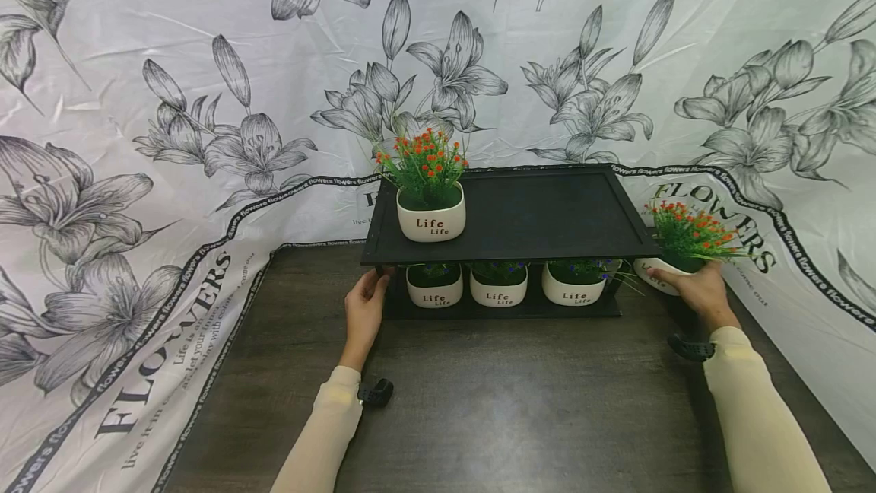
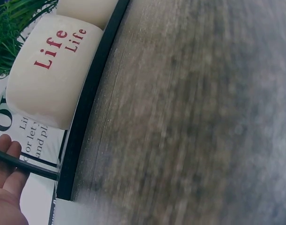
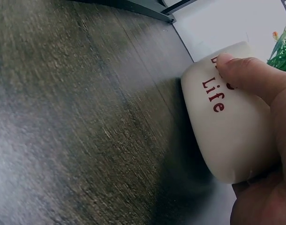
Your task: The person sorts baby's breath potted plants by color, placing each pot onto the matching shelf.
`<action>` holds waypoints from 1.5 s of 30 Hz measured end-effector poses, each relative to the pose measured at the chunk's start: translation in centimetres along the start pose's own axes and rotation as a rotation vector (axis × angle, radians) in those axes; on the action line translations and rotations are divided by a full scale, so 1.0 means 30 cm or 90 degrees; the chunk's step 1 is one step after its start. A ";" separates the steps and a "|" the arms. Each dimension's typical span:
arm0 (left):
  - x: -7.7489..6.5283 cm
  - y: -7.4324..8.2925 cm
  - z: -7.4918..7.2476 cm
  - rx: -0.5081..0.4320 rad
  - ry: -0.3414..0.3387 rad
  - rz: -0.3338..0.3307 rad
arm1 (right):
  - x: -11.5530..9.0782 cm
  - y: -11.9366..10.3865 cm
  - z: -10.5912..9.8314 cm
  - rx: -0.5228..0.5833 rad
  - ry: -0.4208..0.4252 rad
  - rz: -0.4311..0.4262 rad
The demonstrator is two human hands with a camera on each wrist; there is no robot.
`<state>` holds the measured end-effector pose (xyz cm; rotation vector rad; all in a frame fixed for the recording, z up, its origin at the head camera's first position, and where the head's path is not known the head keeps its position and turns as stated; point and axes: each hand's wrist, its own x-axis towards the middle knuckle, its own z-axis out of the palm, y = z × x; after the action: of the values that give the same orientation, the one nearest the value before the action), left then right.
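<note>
My right hand (image 1: 708, 297) grips a white potted plant (image 3: 231, 136) with orange-red flowers, to the right of a black two-tier shelf (image 1: 547, 211). In the right wrist view the thumb (image 3: 248, 72) presses over the pot's red "Life" lettering, and the other fingers are mostly hidden. The pot tilts, its shadow on the table beside it. At the shelf's left end, my left hand (image 1: 363, 318) holds the thin black post (image 2: 25, 166), fingers curled behind it. Another orange-flowered pot (image 1: 431, 223) stands at the left of the top tier.
Three white pots stand in a row on the lower tier: left (image 1: 434, 295), middle (image 1: 498, 294) and right (image 1: 573, 294), with blue-purple flowers partly hidden by the top board. Dark wood table (image 1: 513, 402) extends in front. Flower-printed white cloth (image 1: 274, 82) hangs behind and along both sides.
</note>
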<state>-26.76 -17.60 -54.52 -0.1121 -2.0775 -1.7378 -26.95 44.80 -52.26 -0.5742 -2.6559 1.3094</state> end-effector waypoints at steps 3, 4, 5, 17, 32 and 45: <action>0.000 -0.001 -0.002 0.011 0.001 0.000 | 0.003 0.003 -0.004 -0.001 -0.004 -0.004; 0.000 0.000 -0.002 0.016 0.003 -0.002 | 0.004 0.003 -0.004 0.002 -0.004 -0.006; 0.001 0.000 -0.003 0.025 0.007 -0.004 | 0.006 0.004 -0.006 0.003 -0.006 -0.004; -0.006 0.005 -0.003 0.061 0.017 -0.025 | 0.010 -0.039 -0.035 0.039 0.021 -0.032; -0.006 -0.004 0.004 0.061 0.032 -0.016 | -0.032 -0.162 -0.130 0.061 0.028 -0.059; -0.008 -0.011 0.009 0.035 0.039 -0.007 | -0.075 -0.237 -0.181 0.042 0.056 -0.111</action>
<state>-26.73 -17.38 -54.93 -0.0305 -2.0833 -1.6672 -25.37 44.01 -43.20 -0.3734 -2.5167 1.2859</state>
